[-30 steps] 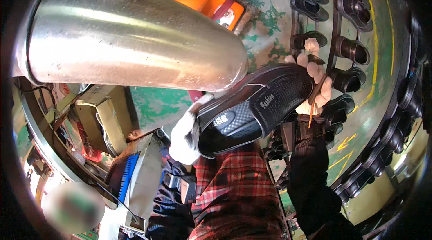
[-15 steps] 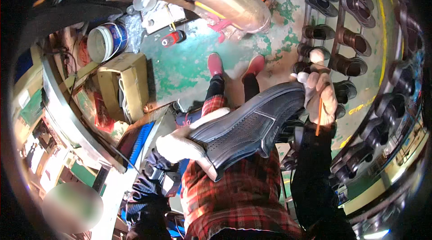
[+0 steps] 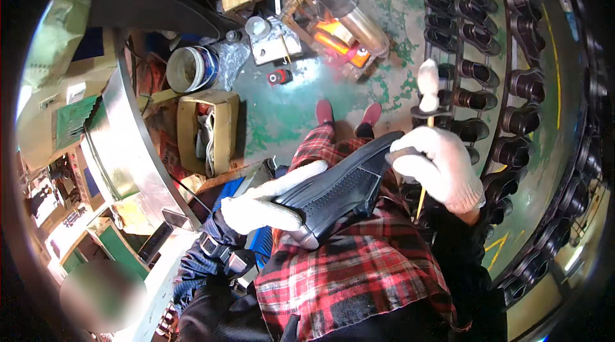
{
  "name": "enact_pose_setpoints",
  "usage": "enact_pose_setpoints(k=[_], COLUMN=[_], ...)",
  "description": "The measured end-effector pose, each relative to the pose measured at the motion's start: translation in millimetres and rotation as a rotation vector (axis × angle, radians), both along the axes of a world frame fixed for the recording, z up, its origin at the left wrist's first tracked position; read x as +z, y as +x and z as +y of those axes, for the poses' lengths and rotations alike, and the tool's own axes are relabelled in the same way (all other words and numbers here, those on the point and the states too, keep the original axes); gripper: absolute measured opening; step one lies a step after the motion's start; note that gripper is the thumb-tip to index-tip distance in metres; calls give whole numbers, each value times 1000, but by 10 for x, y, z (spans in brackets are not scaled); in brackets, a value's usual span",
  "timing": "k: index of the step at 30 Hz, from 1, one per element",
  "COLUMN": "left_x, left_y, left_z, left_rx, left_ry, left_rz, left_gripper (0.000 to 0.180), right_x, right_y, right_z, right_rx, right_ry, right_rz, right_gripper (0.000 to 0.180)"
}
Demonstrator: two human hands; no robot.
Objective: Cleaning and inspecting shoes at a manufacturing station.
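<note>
A black slip-on shoe (image 3: 339,188) with rows of small perforations lies tilted across my lap, its toe to the upper right. My left hand (image 3: 266,207), in a white glove, is closed around the heel end. My right hand (image 3: 442,169), also gloved in white, is at the toe with thumb and fingers bent. Through that hand runs a thin stick with a white padded tip (image 3: 428,82), its bare end sticking out below. A small dark piece shows between the right thumb and fingers; I cannot tell whether it belongs to the shoe.
Racks of black shoes (image 3: 477,73) stand along the right. At left are a cardboard box (image 3: 234,130), a white-and-blue bucket (image 3: 186,69) and a metal-edged bench (image 3: 138,130). A red-and-black bottle (image 3: 279,76) stands on the green floor. A red plaid apron (image 3: 346,265) covers my lap.
My right hand has turned and moved lower, its fingers now bent at the shoe's toe. The shoe sits slightly lower, still in my left hand. The whole view has shifted.
</note>
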State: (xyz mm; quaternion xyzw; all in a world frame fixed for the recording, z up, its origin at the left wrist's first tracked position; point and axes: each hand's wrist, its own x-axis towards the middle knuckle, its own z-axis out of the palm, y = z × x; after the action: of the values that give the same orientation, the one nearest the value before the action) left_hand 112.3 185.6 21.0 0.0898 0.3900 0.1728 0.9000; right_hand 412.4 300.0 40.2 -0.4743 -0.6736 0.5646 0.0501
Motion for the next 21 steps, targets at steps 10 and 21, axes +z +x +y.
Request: enact_pose_setpoints(k=[10, 21], left_x=[164, 312], left_y=[-13, 231], left_z=[-289, -459], left_rx=[219, 357], left_ry=[85, 118], left_rz=[-49, -104], left_gripper=[84, 88], right_x=[150, 185], right_y=[-653, -726], right_z=[-393, -296], right_rx=[672, 721], right_ry=[512, 489], right_rz=[275, 327], right_gripper=[11, 15])
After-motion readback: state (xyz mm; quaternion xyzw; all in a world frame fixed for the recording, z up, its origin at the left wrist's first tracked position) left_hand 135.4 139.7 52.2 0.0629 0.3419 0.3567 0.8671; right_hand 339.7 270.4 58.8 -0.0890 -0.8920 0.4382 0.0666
